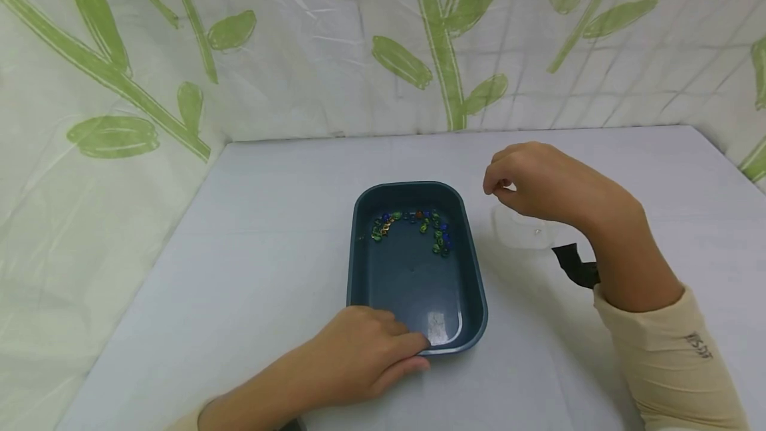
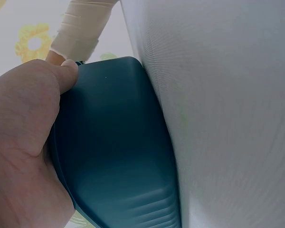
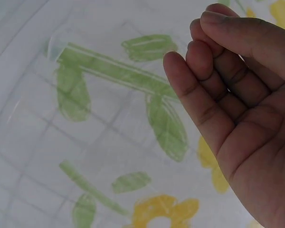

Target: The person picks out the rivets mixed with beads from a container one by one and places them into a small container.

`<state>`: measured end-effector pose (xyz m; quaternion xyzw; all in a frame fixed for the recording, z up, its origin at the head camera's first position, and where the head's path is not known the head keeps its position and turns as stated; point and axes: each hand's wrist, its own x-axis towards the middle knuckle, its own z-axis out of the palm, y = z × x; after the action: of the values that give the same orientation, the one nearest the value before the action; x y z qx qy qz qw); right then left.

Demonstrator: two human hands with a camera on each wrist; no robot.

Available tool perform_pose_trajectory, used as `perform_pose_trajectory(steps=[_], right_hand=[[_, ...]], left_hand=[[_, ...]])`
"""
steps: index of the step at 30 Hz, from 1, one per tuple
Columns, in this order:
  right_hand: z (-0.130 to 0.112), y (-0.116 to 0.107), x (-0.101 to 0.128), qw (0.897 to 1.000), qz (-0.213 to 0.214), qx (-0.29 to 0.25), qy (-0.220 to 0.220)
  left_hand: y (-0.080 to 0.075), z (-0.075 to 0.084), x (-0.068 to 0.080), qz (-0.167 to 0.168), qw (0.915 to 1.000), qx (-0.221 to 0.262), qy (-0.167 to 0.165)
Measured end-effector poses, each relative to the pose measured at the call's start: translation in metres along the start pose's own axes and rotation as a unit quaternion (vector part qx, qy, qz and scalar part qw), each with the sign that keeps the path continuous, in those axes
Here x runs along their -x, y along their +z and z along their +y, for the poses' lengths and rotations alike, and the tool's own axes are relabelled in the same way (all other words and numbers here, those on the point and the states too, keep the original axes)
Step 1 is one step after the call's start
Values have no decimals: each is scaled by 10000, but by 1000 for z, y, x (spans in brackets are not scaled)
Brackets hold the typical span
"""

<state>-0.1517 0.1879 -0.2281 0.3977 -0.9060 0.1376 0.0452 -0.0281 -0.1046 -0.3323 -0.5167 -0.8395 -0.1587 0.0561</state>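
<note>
A dark blue-green plastic tub [image 1: 413, 278] stands on the table, its near rim gripped by my left hand [image 1: 365, 354], with the thumb outside and the fingers over the edge. The left wrist view shows the hand along the tub's outer wall [image 2: 114, 128]. Several small glass marbles [image 1: 443, 238], green, blue and amber, lie along the tub's far half. My right hand [image 1: 538, 175] is raised right of the tub, over a clear plastic container [image 1: 509, 235]. Its fingers [image 3: 199, 102] curl towards the thumb; I cannot tell whether anything is pinched between the tips.
The white-covered table [image 1: 269, 238] ends at a plastic sheet wall [image 1: 311, 72] painted with flowers. A small shiny spot [image 1: 537, 232] shows in the clear container. Beneath the right wrist hangs a dark strap [image 1: 577, 268].
</note>
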Motion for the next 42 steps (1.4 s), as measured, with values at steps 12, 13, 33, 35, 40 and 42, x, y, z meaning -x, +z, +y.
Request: perform_pose_trajectory(steps=[12, 13, 33, 35, 40, 42], right_hand=[[5, -15, 12, 9961, -170, -115, 854], [6, -16, 13, 9954, -176, -118, 932], [18, -27, 27, 9876, -267, -150, 1537], [20, -29, 31, 9871, -221, -89, 1581], [25, -35, 42, 9861, 50, 120, 1658], [27, -37, 44, 9855, 135, 207, 1676]], left_hand=[[1, 0, 0, -8, 10000, -77, 22], [1, 0, 0, 14, 9999, -95, 39], [1, -1, 0, 95, 9998, -155, 104], [1, -1, 0, 100, 9998, -159, 113], [2, -1, 0, 82, 9998, -139, 99], [2, -1, 0, 65, 9999, -122, 83]])
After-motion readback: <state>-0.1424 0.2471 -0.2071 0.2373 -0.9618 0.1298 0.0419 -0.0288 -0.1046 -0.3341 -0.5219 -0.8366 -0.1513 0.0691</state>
